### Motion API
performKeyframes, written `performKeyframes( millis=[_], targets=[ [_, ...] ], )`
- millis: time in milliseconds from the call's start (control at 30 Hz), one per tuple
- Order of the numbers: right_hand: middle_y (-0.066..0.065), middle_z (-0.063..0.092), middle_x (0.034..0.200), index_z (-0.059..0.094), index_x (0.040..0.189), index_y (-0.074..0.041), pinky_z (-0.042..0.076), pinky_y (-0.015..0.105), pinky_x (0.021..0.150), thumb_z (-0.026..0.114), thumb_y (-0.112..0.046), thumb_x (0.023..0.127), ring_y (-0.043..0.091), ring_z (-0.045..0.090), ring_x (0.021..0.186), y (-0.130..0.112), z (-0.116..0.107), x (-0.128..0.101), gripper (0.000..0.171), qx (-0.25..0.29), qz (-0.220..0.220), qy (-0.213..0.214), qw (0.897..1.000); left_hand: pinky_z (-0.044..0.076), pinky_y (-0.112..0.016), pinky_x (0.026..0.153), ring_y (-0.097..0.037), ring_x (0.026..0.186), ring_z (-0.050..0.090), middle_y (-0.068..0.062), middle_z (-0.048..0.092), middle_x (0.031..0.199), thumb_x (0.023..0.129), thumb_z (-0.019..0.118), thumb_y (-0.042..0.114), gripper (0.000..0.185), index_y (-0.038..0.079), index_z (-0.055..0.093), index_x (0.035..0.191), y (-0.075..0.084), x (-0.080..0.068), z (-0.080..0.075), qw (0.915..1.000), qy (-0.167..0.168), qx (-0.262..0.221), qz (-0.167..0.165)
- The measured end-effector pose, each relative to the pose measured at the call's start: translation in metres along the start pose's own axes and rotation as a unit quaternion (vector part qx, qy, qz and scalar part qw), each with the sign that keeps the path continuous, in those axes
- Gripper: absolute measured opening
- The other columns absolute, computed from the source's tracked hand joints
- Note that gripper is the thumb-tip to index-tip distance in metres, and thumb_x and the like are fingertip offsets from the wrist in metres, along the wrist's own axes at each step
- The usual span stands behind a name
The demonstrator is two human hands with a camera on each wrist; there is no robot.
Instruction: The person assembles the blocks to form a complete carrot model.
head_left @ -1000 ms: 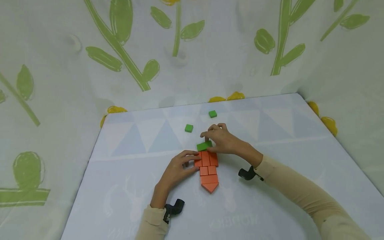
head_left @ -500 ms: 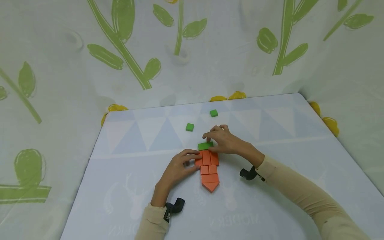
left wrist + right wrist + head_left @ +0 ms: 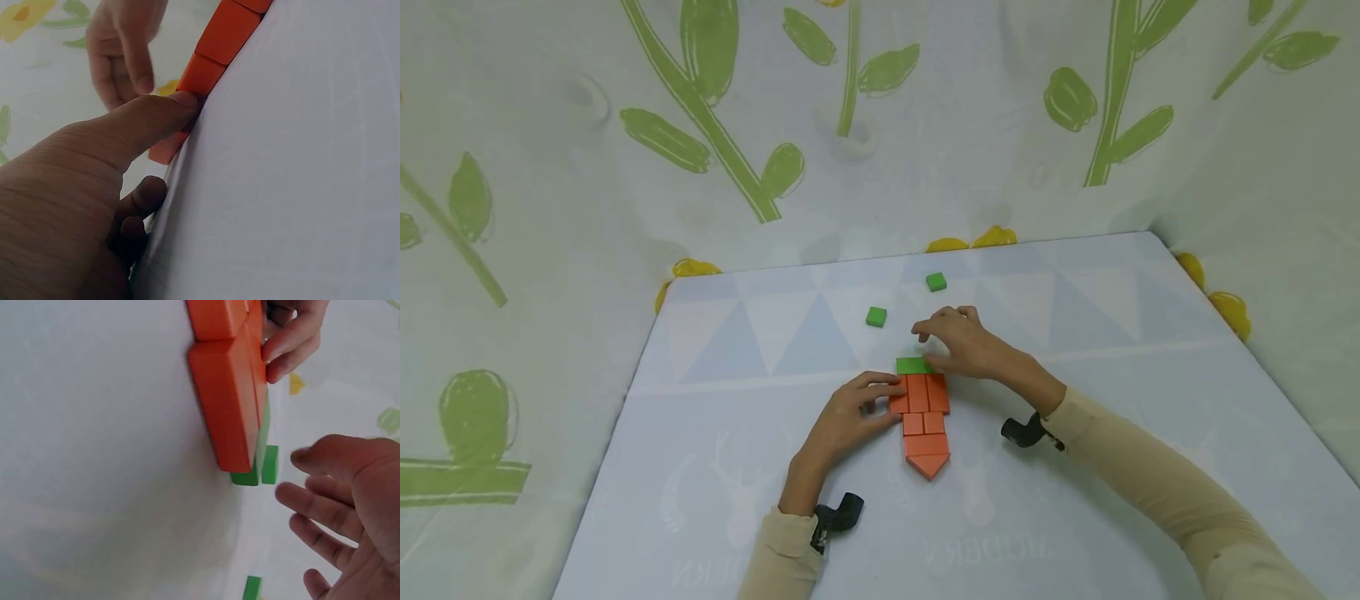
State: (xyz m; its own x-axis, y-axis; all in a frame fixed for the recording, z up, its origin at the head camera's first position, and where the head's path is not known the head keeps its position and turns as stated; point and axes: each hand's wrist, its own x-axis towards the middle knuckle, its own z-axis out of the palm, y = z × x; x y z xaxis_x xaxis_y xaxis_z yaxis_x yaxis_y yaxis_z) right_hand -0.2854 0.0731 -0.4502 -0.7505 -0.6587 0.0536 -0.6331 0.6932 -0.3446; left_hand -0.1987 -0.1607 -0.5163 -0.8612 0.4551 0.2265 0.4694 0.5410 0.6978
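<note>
With my left hand (image 3: pixel 850 412) pressing the orange blocks (image 3: pixel 925 417), my right hand (image 3: pixel 958 342) hovered released above the green block (image 3: pixel 913 365); fetching another green square (image 3: pixel 876 317) seemed next.

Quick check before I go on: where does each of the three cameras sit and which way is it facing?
Head: above, looking forward and down at the table; both hands and sleeves show.
Left wrist: low behind the left hand, facing the orange blocks.
Right wrist: behind the open right hand, facing the green block.
All share the orange blocks.

green flat block (image 3: pixel 914 365) lies flush atop orange carrot shape (image 3: pixel 923 418).
</note>
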Motion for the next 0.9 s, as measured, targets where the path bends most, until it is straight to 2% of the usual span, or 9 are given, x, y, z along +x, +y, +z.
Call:
performKeyframes(
  millis=[133, 333, 467, 733, 900],
  targets=[
    [0.0, 0.063, 0.105, 0.056, 0.122, -0.013, 0.024, 0.051, 0.092, 0.065, -0.026, 0.084, 0.021, 0.046, 0.106, -0.002, -0.007, 0.016, 0.04, -0.003, 0.006, 0.041, 0.999, 0.046, -0.024, 0.072, -0.005, 0.082, 0.052, 0.014, 0.05, 0.125, 0.082, 0.069, 0.033, 0.034, 0.025, 0.064, 0.115, 0.0, 0.0, 0.0, 1.0, 0.006, 0.0, 0.007],
    [0.001, 0.062, 0.109, 0.054, 0.124, -0.016, 0.026, 0.047, 0.087, 0.066, -0.029, 0.083, 0.021, 0.046, 0.105, -0.004, -0.01, 0.048, 0.045, -0.003, 0.031, 0.069, 0.997, 0.045, -0.022, 0.07, -0.004, 0.081, 0.05, 0.014, 0.05, 0.125, 0.082, 0.068, 0.033, 0.035, 0.025, 0.063, 0.117, -0.002, 0.0, 0.001, 0.9999, 0.005, 0.0, 0.009],
    [0.001, 0.062, 0.109, 0.053, 0.126, -0.014, 0.026, 0.048, 0.088, 0.068, -0.03, 0.082, 0.021, 0.045, 0.108, -0.004, -0.005, 0.067, 0.049, 0.002, 0.052, 0.057, 0.997, 0.045, -0.022, 0.07, -0.005, 0.081, 0.05, 0.014, 0.049, 0.126, 0.083, 0.068, 0.032, 0.037, 0.025, 0.062, 0.119, -0.002, 0.0, 0.002, 0.9999, 0.0, 0.0, 0.011],
    [-0.004, 0.062, 0.103, 0.055, 0.124, -0.014, 0.024, 0.053, 0.094, 0.07, -0.033, 0.079, 0.023, 0.044, 0.111, -0.002, 0.012, 0.092, 0.052, -0.015, 0.076, 0.009, 0.997, 0.045, -0.022, 0.069, -0.005, 0.081, 0.051, 0.013, 0.05, 0.126, 0.083, 0.069, 0.03, 0.036, 0.022, 0.063, 0.117, 0.0, 0.001, 0.002, 0.9998, 0.003, -0.001, 0.018],
    [-0.005, 0.063, 0.098, 0.056, 0.124, -0.013, 0.022, 0.055, 0.097, 0.07, -0.029, 0.08, 0.023, 0.043, 0.114, -0.002, 0.02, 0.1, 0.048, -0.028, 0.072, 0.009, 0.997, 0.045, -0.023, 0.071, -0.005, 0.083, 0.052, 0.011, 0.051, 0.127, 0.083, 0.068, 0.029, 0.034, 0.022, 0.064, 0.116, 0.001, 0.001, 0.0, 0.9998, 0.003, -0.001, 0.02]
  ],
)
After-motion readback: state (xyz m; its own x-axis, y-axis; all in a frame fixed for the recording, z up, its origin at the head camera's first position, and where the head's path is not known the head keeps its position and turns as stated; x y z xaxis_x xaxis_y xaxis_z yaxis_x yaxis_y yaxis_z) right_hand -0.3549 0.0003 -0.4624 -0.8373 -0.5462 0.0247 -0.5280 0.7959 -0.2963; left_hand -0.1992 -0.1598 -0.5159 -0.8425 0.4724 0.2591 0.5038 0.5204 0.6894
